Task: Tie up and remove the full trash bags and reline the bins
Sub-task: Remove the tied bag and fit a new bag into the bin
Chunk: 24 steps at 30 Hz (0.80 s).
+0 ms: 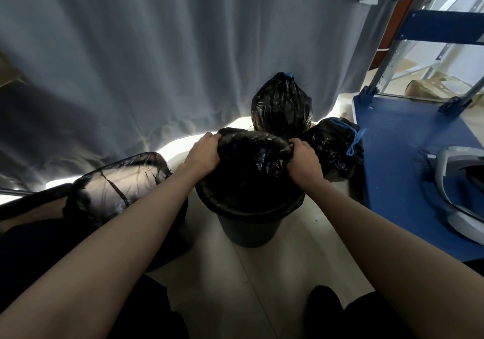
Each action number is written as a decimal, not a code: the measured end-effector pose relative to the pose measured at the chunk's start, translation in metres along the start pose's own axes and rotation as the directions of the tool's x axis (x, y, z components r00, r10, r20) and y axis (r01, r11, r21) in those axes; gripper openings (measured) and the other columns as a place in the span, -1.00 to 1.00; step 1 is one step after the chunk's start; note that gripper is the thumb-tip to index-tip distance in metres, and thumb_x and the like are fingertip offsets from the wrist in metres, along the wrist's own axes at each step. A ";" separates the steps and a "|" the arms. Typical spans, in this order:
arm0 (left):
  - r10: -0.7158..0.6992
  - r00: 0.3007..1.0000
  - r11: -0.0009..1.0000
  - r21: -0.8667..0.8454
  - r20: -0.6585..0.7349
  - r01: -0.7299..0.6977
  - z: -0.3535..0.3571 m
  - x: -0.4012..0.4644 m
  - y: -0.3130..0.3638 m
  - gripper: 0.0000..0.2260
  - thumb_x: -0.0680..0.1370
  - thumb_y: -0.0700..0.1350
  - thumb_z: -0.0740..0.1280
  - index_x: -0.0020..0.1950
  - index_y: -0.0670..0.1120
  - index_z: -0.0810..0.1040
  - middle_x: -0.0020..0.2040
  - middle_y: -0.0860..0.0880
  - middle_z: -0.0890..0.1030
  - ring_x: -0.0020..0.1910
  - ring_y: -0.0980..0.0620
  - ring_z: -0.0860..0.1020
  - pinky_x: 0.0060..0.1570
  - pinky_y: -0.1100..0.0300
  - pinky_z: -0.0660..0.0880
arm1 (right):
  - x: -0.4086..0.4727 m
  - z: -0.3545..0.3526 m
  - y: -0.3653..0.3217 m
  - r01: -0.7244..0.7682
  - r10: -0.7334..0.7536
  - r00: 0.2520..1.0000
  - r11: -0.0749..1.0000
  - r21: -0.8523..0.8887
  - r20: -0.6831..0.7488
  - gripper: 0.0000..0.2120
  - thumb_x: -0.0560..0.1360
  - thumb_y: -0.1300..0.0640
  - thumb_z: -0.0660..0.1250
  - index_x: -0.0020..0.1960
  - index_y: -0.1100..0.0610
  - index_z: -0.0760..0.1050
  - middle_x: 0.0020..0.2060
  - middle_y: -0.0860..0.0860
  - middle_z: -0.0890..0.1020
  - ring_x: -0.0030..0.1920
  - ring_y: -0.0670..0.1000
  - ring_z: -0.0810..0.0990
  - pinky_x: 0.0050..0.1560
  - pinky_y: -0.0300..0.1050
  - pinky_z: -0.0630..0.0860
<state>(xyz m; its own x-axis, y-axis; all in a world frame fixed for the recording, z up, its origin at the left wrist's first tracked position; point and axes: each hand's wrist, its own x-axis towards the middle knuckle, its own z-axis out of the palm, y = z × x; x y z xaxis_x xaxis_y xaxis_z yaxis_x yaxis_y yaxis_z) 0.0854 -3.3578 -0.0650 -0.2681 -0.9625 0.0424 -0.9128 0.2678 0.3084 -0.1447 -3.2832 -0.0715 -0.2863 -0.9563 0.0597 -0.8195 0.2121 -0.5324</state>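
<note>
Black bin liner [251, 155], thin, slippery, limp: we grip its far edge, left hand [203, 153] and right hand [305, 160] both pinching film.

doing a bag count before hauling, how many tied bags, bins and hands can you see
Tied black bags: 2, one against the curtain, one beside the blue cart
Lined bins: 2, the middle bin and the left bin
Hands: 2, left hand, right hand
Total: 6
</note>
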 end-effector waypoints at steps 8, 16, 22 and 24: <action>-0.201 0.979 0.979 0.021 -0.020 0.201 0.003 0.003 -0.004 -0.84 0.43 -0.25 0.33 -0.01 -0.19 0.61 -0.01 -0.22 0.60 0.00 -0.27 0.57 -0.08 0.01 0.51 | 0.006 0.003 0.005 -0.076 0.086 0.995 0.982 0.171 -0.054 -0.67 0.50 0.36 0.22 0.19 0.12 0.57 0.00 0.09 0.67 0.05 0.12 0.61 0.01 -0.08 0.50; -0.036 0.999 0.999 0.014 -0.007 0.036 0.002 0.010 0.017 -0.68 0.50 0.03 0.37 0.21 -0.03 0.54 0.13 -0.10 0.59 0.12 -0.16 0.55 0.05 -0.01 0.50 | 0.002 0.004 -0.002 -0.076 0.080 0.997 0.977 0.201 -0.009 -0.61 0.46 0.29 0.32 0.26 0.07 0.52 0.04 0.09 0.64 0.07 0.15 0.59 0.02 -0.01 0.52; -0.022 0.995 0.981 0.189 -0.095 0.040 0.009 0.013 0.026 -0.76 0.54 -0.01 0.34 0.12 -0.12 0.54 0.08 -0.17 0.57 0.07 -0.22 0.55 -0.01 -0.02 0.47 | -0.009 0.001 0.003 -0.164 0.163 0.986 0.983 -0.081 -0.025 -0.76 0.50 0.22 0.28 0.17 0.12 0.49 0.06 0.15 0.58 0.11 0.26 0.56 -0.02 0.00 0.38; -0.040 0.996 0.979 0.194 -0.078 0.054 0.009 0.015 0.028 -0.75 0.52 -0.02 0.38 0.11 -0.13 0.55 0.07 -0.18 0.57 0.07 -0.23 0.55 -0.01 -0.01 0.47 | -0.011 0.001 0.005 -0.169 0.169 0.986 0.979 -0.117 -0.010 -0.77 0.50 0.22 0.29 0.16 0.16 0.48 0.06 0.16 0.57 0.11 0.27 0.55 0.02 0.04 0.42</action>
<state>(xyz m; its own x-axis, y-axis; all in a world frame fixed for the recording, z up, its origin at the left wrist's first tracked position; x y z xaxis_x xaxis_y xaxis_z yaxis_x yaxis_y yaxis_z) 0.0535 -3.3643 -0.0642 -0.2069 -0.9728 0.1042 -0.9684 0.2188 0.1197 -0.1454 -3.2719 -0.0754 -0.4255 -0.9047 -0.0224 -0.8116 0.3925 -0.4327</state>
